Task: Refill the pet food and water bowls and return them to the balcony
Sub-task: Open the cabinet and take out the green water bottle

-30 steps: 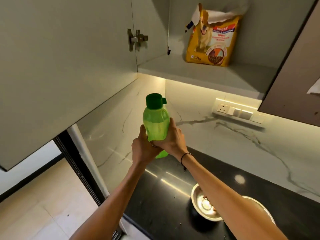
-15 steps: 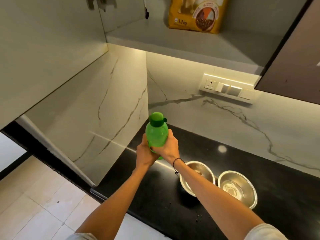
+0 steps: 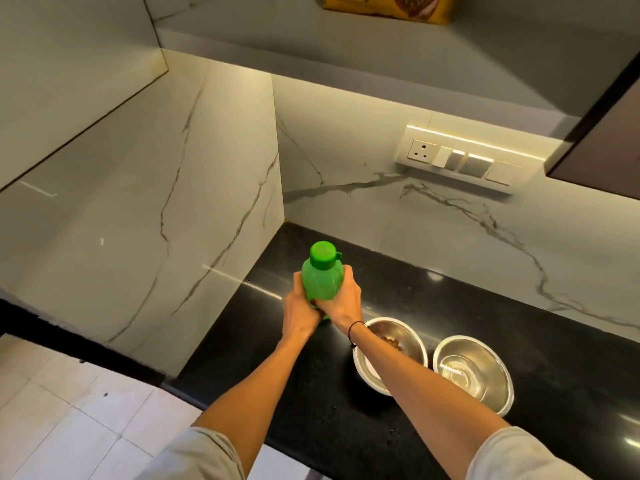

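Both hands clasp a green plastic bottle (image 3: 320,277) with a darker green cap, held upright low over the black countertop (image 3: 571,372) near its left corner. My left hand (image 3: 299,311) wraps its left side and my right hand (image 3: 343,299) its right side. Just right of my right forearm stand two steel bowls. The nearer bowl (image 3: 394,344) holds brown kibble and is partly hidden by my arm. The right bowl (image 3: 474,372) looks to hold a little clear water.
A yellow pet food bag (image 3: 391,6) stands on the open cabinet shelf above. A switch panel (image 3: 464,161) sits on the marble backsplash. A marble side wall bounds the counter on the left; tiled floor (image 3: 52,410) lies below left.
The bottle came down with both hands from cabinet height to just above the counter. The view tilted down, so both bowls now show fully.
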